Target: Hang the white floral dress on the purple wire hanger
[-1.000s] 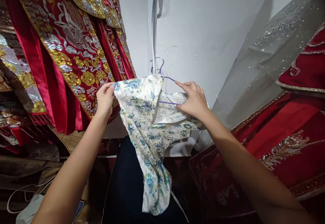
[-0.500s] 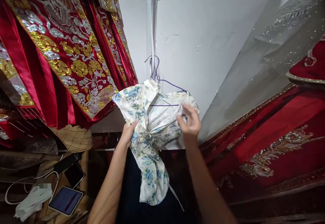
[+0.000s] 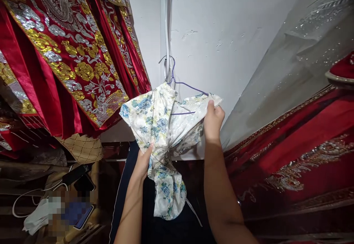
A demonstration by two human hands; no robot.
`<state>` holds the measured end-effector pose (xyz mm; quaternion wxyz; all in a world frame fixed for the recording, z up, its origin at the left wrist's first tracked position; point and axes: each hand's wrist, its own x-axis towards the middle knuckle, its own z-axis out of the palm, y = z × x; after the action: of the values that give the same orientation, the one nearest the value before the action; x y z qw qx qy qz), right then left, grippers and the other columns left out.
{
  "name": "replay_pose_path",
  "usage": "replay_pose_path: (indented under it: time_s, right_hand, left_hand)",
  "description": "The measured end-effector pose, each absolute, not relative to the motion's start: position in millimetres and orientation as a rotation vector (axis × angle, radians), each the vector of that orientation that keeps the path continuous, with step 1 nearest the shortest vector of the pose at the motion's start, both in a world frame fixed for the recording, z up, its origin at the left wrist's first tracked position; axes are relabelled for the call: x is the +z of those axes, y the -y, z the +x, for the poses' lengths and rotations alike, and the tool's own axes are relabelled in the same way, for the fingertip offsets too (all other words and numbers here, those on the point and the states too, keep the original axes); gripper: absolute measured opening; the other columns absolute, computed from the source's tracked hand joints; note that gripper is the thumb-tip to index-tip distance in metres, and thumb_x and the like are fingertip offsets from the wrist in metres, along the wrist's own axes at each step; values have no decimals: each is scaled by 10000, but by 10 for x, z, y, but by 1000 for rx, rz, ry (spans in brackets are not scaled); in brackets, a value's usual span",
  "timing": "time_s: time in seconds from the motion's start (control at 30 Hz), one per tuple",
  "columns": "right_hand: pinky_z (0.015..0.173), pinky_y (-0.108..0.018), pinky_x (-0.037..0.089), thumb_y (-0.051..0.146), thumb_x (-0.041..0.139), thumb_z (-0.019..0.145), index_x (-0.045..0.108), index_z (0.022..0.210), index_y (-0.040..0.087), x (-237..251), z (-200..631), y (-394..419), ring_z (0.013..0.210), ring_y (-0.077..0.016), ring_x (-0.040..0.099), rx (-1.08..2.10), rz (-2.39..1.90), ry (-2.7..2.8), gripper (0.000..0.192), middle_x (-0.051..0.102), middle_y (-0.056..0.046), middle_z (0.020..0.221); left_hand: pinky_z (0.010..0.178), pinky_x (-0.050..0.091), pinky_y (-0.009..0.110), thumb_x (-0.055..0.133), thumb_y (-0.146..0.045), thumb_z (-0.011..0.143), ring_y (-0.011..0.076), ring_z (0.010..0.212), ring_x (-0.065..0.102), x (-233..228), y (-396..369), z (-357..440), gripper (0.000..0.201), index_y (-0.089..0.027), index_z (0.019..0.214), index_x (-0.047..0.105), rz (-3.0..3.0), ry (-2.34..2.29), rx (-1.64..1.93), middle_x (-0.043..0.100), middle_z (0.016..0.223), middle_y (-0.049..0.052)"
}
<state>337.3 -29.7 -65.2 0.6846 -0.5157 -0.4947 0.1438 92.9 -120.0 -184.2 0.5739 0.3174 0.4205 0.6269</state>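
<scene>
A white dress with blue and yellow flowers (image 3: 151, 115) hangs from a purple wire hanger (image 3: 190, 86), its front opened on the right so the pale lining shows. My left hand (image 3: 144, 161) grips the dress at its left side, thumb on top and the other fingers hidden behind the cloth. At the right shoulder, my right hand (image 3: 214, 120) is closed on the edge of the dress, thumb over the fabric. The lower part of the dress hangs twisted below my hands, with a thin white strap at its right.
A red garment with gold and silver embroidery (image 3: 85, 70) hangs at left. To the right are a sheer sparkly cloth (image 3: 265, 78) and red beaded garments (image 3: 301, 152). A wooden stool (image 3: 95, 185) at lower left holds phones, a white cable and tissue. A white strap (image 3: 167, 26) runs down the wall.
My right hand has closed on the dress's right shoulder edge and pulled it outward to the right, spreading the opening. My left hand has shifted slightly down and right, still holding the dress.
</scene>
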Motion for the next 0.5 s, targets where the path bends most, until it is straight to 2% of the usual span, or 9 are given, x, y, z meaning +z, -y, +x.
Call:
replay_pose_path:
  time_s: [0.07, 0.13, 0.23, 0.3, 0.4, 0.43, 0.5]
  right_hand:
    - [522, -311, 304, 656, 494, 913, 386, 670, 249, -464, 3308, 301, 542, -145, 359, 255, -1166, 1134, 486, 361, 33, 612]
    - [504, -301, 279, 615, 524, 922, 400, 675, 244, -344, 3101, 357, 514, -135, 347, 339, -1139, 1322, 463, 373, 37, 596]
    - [529, -292, 333, 589, 529, 935, 473, 733, 235, -270, 2762, 488, 557, -149, 463, 557, -982, 1597, 411, 483, 18, 628]
    - [584, -291, 398, 564, 549, 933, 539, 839, 235, -327, 2649, 616, 652, -166, 547, 696, -868, 1630, 343, 585, -9, 735]
    - [616, -283, 428, 522, 577, 924, 561, 956, 250, -686, 2640, 870, 698, -165, 552, 768, -858, 1375, 274, 613, -15, 835]
    - [598, -281, 415, 520, 579, 921, 560, 929, 251, -877, 2649, 960, 672, -162, 534, 764, -906, 1270, 270, 594, -7, 802]
    - [551, -287, 368, 555, 560, 921, 518, 733, 235, -1308, 2645, 1116, 570, -153, 460, 831, -1083, 1243, 374, 505, 13, 639]
  left_hand:
    - [1229, 298, 414, 789, -471, 786, 291, 1491, 329, -1876, 1210, 954, 770, -271, 1463, 483, 710, -1054, 1445, 511, 1512, 99]
    - [1234, 292, 415, 802, -476, 772, 296, 1507, 288, -1895, 1215, 982, 814, -294, 1485, 455, 685, -1122, 1414, 477, 1540, 90]
    - [1230, 310, 404, 792, -503, 774, 298, 1507, 285, -1899, 1217, 991, 830, -306, 1499, 439, 677, -1137, 1409, 458, 1554, 77]
    - [1212, 346, 408, 785, -514, 777, 307, 1488, 330, -1896, 1229, 974, 799, -306, 1480, 467, 664, -1124, 1403, 478, 1539, 76]
    - [1182, 392, 420, 798, -503, 767, 320, 1458, 390, -1892, 1272, 958, 776, -302, 1454, 496, 616, -1122, 1395, 484, 1535, 75]
    - [1170, 408, 410, 797, -499, 770, 318, 1445, 414, -1892, 1288, 962, 761, -301, 1445, 508, 608, -1106, 1398, 489, 1532, 73]
    - [1141, 442, 384, 785, -498, 784, 309, 1401, 480, -1892, 1310, 986, 709, -287, 1417, 543, 627, -1041, 1404, 532, 1497, 79]
